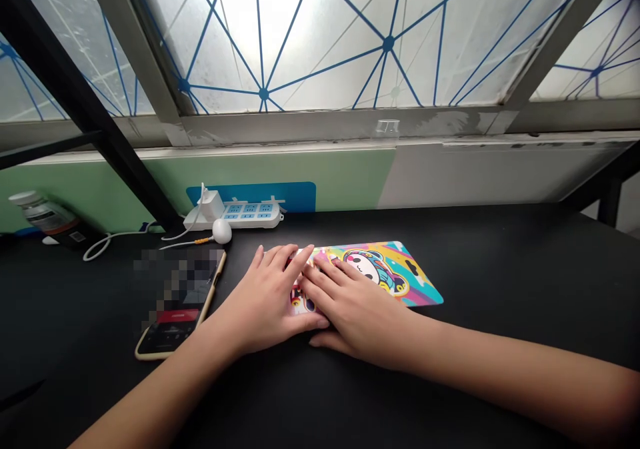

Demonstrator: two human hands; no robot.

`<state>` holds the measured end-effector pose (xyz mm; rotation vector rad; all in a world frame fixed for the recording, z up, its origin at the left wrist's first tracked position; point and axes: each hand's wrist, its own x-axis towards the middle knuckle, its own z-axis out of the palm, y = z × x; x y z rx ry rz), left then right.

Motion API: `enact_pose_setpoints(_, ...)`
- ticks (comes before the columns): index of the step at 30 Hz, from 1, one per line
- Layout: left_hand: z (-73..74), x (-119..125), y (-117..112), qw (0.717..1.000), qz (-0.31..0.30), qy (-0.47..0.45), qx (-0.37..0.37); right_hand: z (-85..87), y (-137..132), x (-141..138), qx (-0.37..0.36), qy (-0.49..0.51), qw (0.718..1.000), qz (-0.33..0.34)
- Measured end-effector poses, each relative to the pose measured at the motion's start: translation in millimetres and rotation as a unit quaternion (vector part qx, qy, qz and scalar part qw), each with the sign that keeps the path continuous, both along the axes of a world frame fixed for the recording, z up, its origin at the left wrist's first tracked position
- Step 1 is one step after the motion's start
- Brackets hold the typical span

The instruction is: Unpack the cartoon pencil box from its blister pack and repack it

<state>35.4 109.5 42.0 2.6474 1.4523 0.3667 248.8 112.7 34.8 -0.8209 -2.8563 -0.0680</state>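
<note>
A thin rectangular mat (417, 285), brightly printed with cartoon figures and rounded at the corners, lies flat on the black desk. My left hand (273, 295) covers its left end, fingers stretched toward the far edge and thumb along the near edge. Across the middle of the mat, my right hand (353, 302) rests palm down with its fingers extended. Its fingertips come close to my left hand, between that thumb and index finger. Both hands hide much of the mat's left half and near edge.
A phone (200, 312) in a pale case lies left of my left hand, partly behind the forearm. Behind it are a white power strip (255, 214), a round white plug-like piece (221, 231) and cables. A bottle (47, 217) stands far left near a black metal post (125, 162).
</note>
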Motion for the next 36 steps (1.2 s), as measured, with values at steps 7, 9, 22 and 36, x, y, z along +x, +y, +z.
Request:
enact_pose_setpoints(7,-6.1,-2.1,3.7,1.0,0.012,0.015,0.003,-6.4,7.1,-5.1,-0.012,0.014,1.0,0.008)
enact_pose_setpoints(9,-4.5,-2.1,4.1,1.0,0.01,0.011,0.001,-6.8,9.0,-2.4,-0.012,0.012,1.0,0.01)
enact_pose_setpoints(22,-1.5,-2.7,4.0,0.999,0.026,0.019,-0.024,5.0,20.2,25.1,-0.026,-0.011,0.999,0.034)
enact_pose_setpoints(36,-1.4,-4.8,5.2,0.998,0.026,0.045,-0.036,4.6,28.8,132.6,-0.093,-0.055,0.993,-0.055)
